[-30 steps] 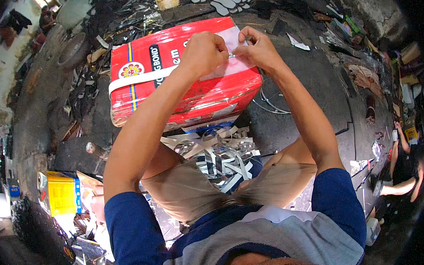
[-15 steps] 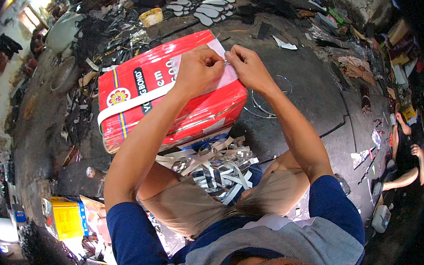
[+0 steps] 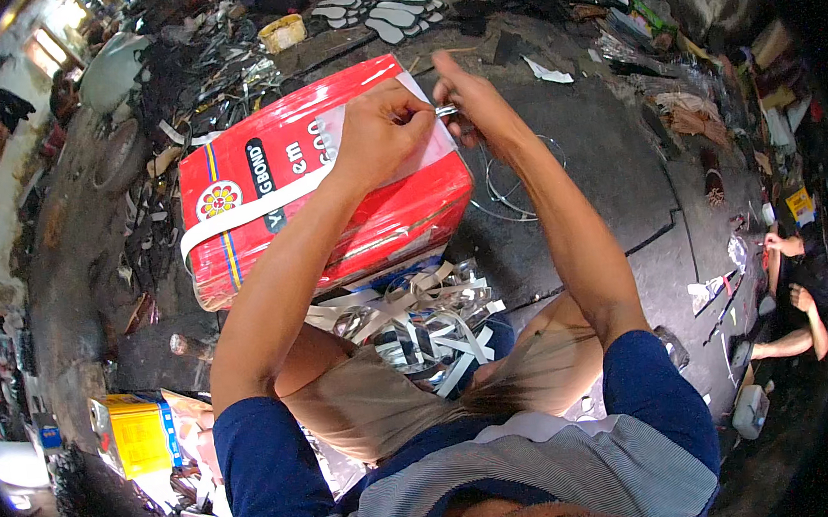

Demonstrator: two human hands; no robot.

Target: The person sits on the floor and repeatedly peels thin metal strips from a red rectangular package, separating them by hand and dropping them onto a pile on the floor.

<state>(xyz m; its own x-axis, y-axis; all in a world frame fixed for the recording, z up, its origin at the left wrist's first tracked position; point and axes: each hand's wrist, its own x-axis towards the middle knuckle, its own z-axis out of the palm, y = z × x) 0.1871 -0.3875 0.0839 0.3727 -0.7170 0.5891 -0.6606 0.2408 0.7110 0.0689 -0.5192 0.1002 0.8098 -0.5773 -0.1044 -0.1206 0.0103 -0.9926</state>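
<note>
A large red carton wrapped in clear film stands before me. A flat white strip runs across its top from the left edge and passes under my left forearm. My left hand rests over the carton's right part in a closed pinch. From its fingertips a small shiny silver strip end sticks out toward my right hand. Just past the carton's right edge, my right hand has its fingers apart, one side raised, slightly blurred. A pale pink patch lies on the carton under the hands.
White and silver strips are heaped between my knees. Thin wire loops lie right of the carton. Pale sole-shaped pieces and a yellow tub are at the far side. Another person's arms show at right, a yellow box at left.
My right hand has gone from a pinch beside the left to spread, raised fingers. The left stays pinched. The whole view has shifted slightly.
</note>
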